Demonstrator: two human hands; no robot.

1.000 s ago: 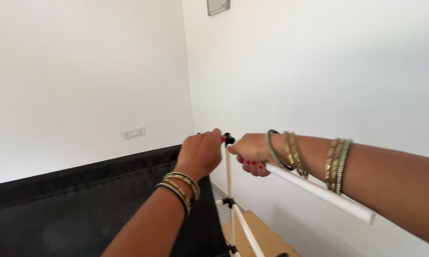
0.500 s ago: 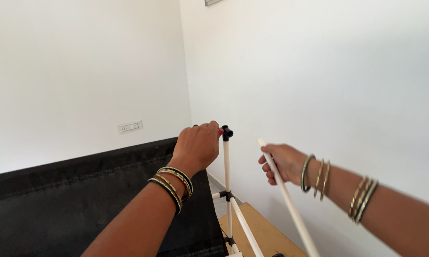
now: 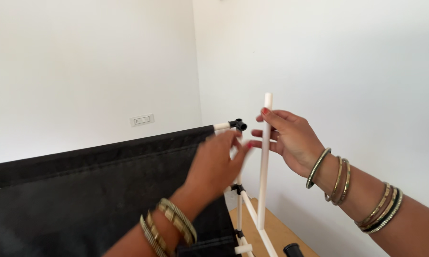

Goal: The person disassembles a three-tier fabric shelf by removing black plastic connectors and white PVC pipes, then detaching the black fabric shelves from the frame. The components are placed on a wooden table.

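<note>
White rod [image 3: 264, 162] upright in right hand [image 3: 290, 140] grip; left hand [image 3: 217, 164] beside.

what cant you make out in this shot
- Head view: left hand is motion-blurred, so whether its fingers touch the white tube is unclear.
- Upright frame pole: its upper part is hidden behind the left hand.
- Black cap-like object: cut off by the bottom edge.
- Wall switch plate: too small for detail.
</note>
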